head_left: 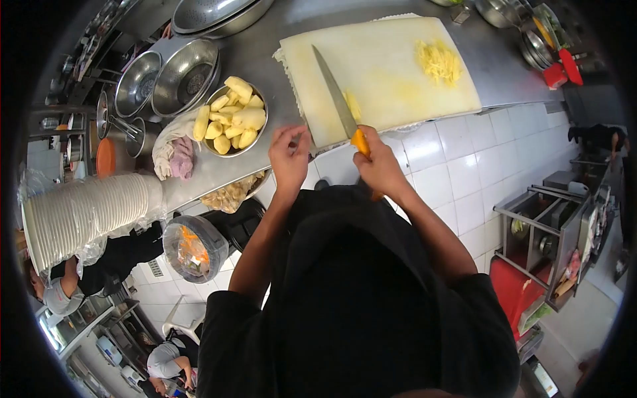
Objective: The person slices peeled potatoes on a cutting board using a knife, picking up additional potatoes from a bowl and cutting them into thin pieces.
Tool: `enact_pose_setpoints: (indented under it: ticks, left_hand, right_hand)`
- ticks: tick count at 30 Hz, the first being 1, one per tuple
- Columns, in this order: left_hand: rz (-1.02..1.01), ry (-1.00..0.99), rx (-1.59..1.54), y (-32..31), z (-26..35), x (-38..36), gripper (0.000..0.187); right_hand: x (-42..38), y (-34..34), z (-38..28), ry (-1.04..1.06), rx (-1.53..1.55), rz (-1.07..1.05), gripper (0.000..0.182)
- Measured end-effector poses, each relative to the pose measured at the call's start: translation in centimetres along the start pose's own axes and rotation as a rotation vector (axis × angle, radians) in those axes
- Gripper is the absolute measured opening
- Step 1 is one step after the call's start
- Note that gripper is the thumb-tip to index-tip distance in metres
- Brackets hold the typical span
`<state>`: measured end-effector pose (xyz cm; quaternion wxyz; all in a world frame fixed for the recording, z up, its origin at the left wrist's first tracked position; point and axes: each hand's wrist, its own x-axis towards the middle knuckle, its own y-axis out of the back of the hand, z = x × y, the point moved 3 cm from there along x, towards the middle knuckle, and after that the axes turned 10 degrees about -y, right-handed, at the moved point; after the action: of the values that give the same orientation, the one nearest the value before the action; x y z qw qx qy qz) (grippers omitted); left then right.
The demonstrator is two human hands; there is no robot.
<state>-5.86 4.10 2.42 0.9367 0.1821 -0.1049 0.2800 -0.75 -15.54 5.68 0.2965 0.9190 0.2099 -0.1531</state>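
My right hand [383, 163] is wrapped round the orange handle of a kitchen knife [336, 94]. Its long blade lies over the left part of a white cutting board [388, 73], pointing away from me. A few thin yellow strips [352, 104] sit beside the blade. At the board's far right is a pile of yellow shreds [439, 62]. My left hand [289, 158] hovers by the board's near left corner, fingers loosely curled and apart, with nothing visible in them. Left of it stands a metal bowl [264, 126] full of peeled yellow pieces resembling potatoes [229, 119].
Metal colanders [188, 74], a crumpled cloth [174, 149] and stacked white plates [93, 209] occupy the left counter. Below its edge are a bag of peelings [229, 194] and a lined bin [194, 249]. A metal rack [531, 232] stands right. Other people [171, 361] are at lower left.
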Motion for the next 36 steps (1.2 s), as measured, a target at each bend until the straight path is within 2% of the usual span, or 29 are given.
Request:
enact_pose_setpoints:
  ticks: [5, 7, 10, 13, 14, 18, 23, 26, 33, 36]
  left_hand:
    - [-0.004, -0.047, 0.039, 0.3, -0.5, -1.9, 0.012]
    - [-0.017, -0.003, 0.071, 0.1, -0.2, -2.3, 0.011]
    - [-0.011, -0.016, 0.051, -0.7, 0.0, -2.5, 0.01]
    - [-0.032, 0.066, 0.066, -1.7, 1.8, -2.0, 0.009]
    - [-0.03, 0.06, 0.038, -2.2, 2.0, -1.6, 0.01]
    - [-0.11, -0.159, 0.133, -5.6, 4.6, 0.9, 0.014]
    - [-0.274, -0.401, 0.264, -12.9, 9.6, 5.1, 0.022]
    - [-0.342, -0.658, 0.329, -17.7, 10.4, 6.7, 0.021]
    - [-0.575, -0.67, 0.4, -24.5, 9.9, 8.7, 0.015]
    - [-0.549, -0.751, 0.498, -27.8, 9.8, 11.0, 0.014]
  right_hand:
    - [3.2, 4.5, 3.0, -0.005, -0.024, 0.053, 0.053]
    - [5.6, 7.3, 4.2, 0.021, -0.086, 0.101, 0.054]
    - [8.1, 11.9, 4.0, 0.038, -0.275, 0.314, 0.057]
    - [7.1, 14.7, 2.7, 0.051, -0.307, 0.349, 0.058]
    - [6.0, 15.2, 1.8, 0.031, -0.334, 0.354, 0.054]
    - [5.0, 14.9, 3.6, 0.153, -0.39, 0.53, 0.048]
    - [4.6, 14.8, 6.1, 0.2, -0.363, 0.54, 0.038]
    - [4.1, 14.8, 6.7, 0.245, -0.342, 0.553, 0.034]
    - [4.2, 15.9, 7.3, 0.351, -0.372, 0.53, 0.03]
    - [5.2, 15.8, 7.5, 0.334, -0.39, 0.497, 0.031]
